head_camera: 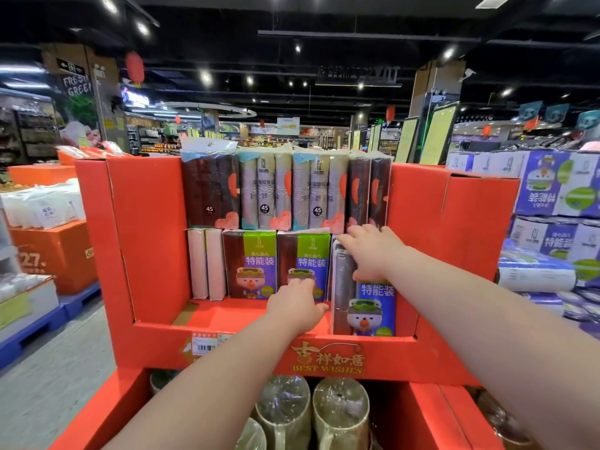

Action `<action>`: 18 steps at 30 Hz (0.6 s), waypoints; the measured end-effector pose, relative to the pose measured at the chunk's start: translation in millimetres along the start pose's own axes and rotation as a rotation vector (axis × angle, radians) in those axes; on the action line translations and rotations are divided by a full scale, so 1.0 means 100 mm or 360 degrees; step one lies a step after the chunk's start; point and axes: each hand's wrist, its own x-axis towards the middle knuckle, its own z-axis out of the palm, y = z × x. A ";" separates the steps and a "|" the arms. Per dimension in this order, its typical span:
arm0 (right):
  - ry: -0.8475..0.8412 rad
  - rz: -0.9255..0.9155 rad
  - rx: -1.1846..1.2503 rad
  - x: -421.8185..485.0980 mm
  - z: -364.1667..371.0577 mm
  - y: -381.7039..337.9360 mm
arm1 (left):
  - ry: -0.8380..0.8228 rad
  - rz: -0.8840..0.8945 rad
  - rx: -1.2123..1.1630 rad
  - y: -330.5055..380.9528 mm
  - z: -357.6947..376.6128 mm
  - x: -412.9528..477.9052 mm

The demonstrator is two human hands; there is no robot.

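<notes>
- Supermarket aisles under a dark ceiling with spot lamps stretch far beyond both grips, and a red cardboard stand [156, 222] rises close around them.
- Our right grip [373, 251] is clamped on the top of the front pack [373, 306]: the fingers lie over its top edge and the thumb presses down on its face.
- The front pack stands upright directly below the right grip, at the front lip of the shelf [227, 316], with its purple label and cartoon figure facing us.
- Our left grip [298, 300] is apart, its fingers stretched forward and touching the lower face of the middle pack [306, 258].
- The middle pack stands upright straight ahead of the left grip, farther back on the shelf than the front pack.
- A twin pack [250, 264] touches the middle pack on the side away from the right grip, and 2 pink packs [207, 264] stand farther out that way.
- Above both grips, 4 packs of rolls [266, 190] stand on the lower row, and 3 of them show "45".
- Below both grips, between our forearms, the front panel reads "BEST WISHES" [328, 368], with a price label [204, 345] just outside the left forearm.
- Wrapped rolls [341, 414] stand in the tier underneath.
- Well outside the right grip, blue and white cartons [552, 183] are stacked.
</notes>
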 end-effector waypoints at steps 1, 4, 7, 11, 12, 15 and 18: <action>0.0039 -0.0042 -0.0034 -0.04 -0.01 -0.04 | 0.0016 0.0018 0.0072 0.01 -0.03 -0.03; 0.0071 -0.0130 -0.0095 -0.18 -0.01 -0.18 | 0.0084 0.0054 0.0264 0.03 -0.12 -0.17; 0.0135 -0.0184 -0.0100 -0.33 0.00 -0.32 | 0.0180 0.0103 0.0511 0.01 -0.20 -0.33; 0.0252 -0.0348 -0.0089 -0.51 0.01 -0.53 | 0.0213 0.0090 0.0678 -0.05 -0.29 -0.58; 0.0256 -0.0369 -0.0064 -0.54 0.02 -0.59 | 0.0206 0.0073 0.0690 -0.08 -0.31 -0.65; 0.0214 -0.0382 0.0049 -0.66 0.02 -0.73 | 0.0204 0.0034 0.0711 -0.16 -0.35 -0.84; 0.0136 -0.0379 0.0133 -0.79 0.01 -0.85 | 0.0202 0.0015 0.0745 -0.24 -0.38 -1.01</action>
